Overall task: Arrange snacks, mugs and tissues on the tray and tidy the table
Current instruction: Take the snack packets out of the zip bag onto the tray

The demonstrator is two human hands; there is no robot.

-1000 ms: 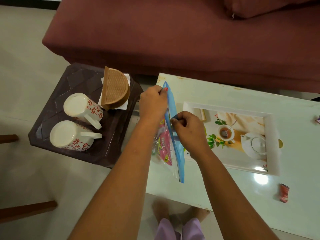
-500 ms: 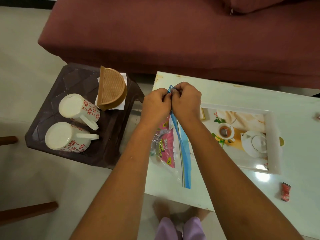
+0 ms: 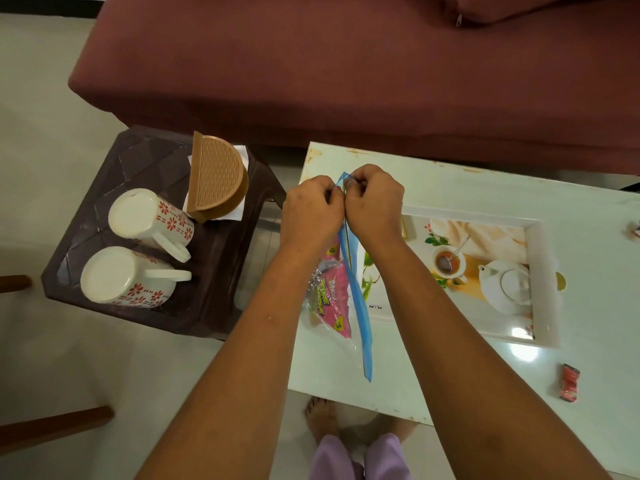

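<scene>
A clear zip bag with a blue seal strip (image 3: 360,306) lies on the white table (image 3: 467,181), holding a pink snack packet (image 3: 334,303). My left hand (image 3: 310,213) and my right hand (image 3: 375,202) pinch the far end of the blue strip, knuckles touching. The white tray (image 3: 543,282) with a printed teapot picture sits just right of the bag. Two white mugs with red flowers (image 3: 149,220) (image 3: 124,275) stand upside down on the dark brown stool (image 3: 214,271). A brown half-round tissue holder (image 3: 216,178) with white tissues stands beside them.
A maroon sofa (image 3: 346,64) runs along the far side. A small red wrapper (image 3: 569,381) lies near the table's front right edge, and another small item (image 3: 635,230) shows at the right border. Wooden furniture legs (image 3: 52,424) sit on the floor at left. Bare feet (image 3: 322,414) show below.
My right hand slid along the blue strip from its middle up to the far end, meeting my left hand. Both hands have stayed pinched together there since half a second ago.
</scene>
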